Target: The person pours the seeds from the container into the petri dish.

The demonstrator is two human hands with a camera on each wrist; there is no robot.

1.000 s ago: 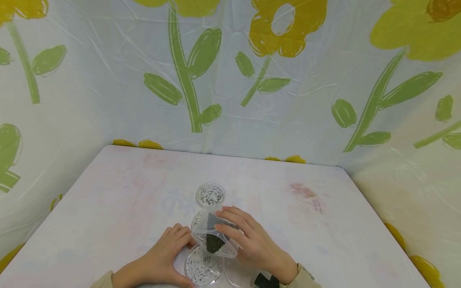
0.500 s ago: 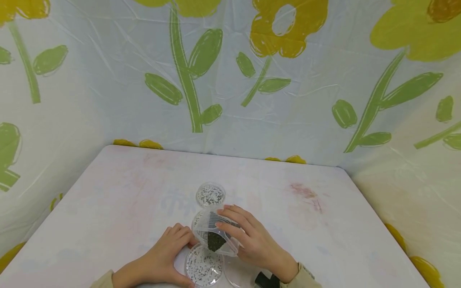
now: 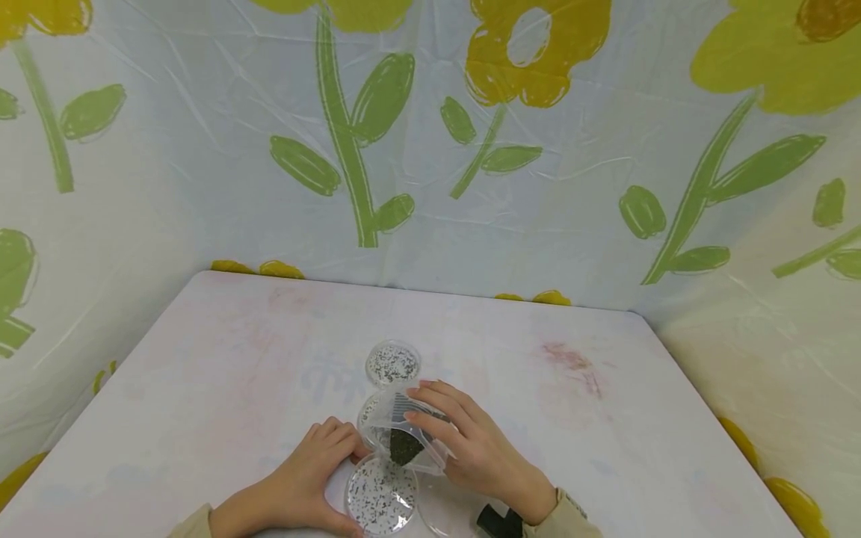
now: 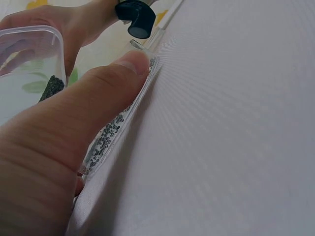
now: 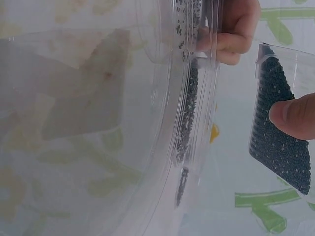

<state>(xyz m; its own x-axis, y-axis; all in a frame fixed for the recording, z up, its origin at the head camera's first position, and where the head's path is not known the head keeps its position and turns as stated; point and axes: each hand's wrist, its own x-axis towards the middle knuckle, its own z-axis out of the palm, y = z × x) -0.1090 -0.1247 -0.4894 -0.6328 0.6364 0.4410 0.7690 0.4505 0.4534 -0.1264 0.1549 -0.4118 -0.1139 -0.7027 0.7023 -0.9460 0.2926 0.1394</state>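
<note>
My right hand [image 3: 480, 452] grips a clear plastic container [image 3: 401, 409] tilted above the table. Small dark seeds [image 3: 405, 447] lie massed in its lower corner; in the right wrist view the thumb presses the container's wall over the seeds [image 5: 275, 132]. Just beneath is a round petri dish [image 3: 381, 497], its white bottom sprinkled with dark seeds. My left hand [image 3: 306, 478] holds this dish by its left side, thumb [image 4: 130, 64] on the near rim and fingers bent round the far side. The container partly hides a second seeded dish [image 3: 368, 420] behind it.
A third seeded dish [image 3: 393, 363] stands farthest back, in line with the others. Right of the near dish lies a clear round dish or lid [image 3: 440, 508], partly under the right forearm. A black piece [image 3: 496, 521] sits by the right wrist. Flower-printed sheeting [image 3: 430, 149] walls the table.
The right hand's container has shifted slightly up and right in the head view, its dark seeds with it. The left hand and the dishes stay in place.
</note>
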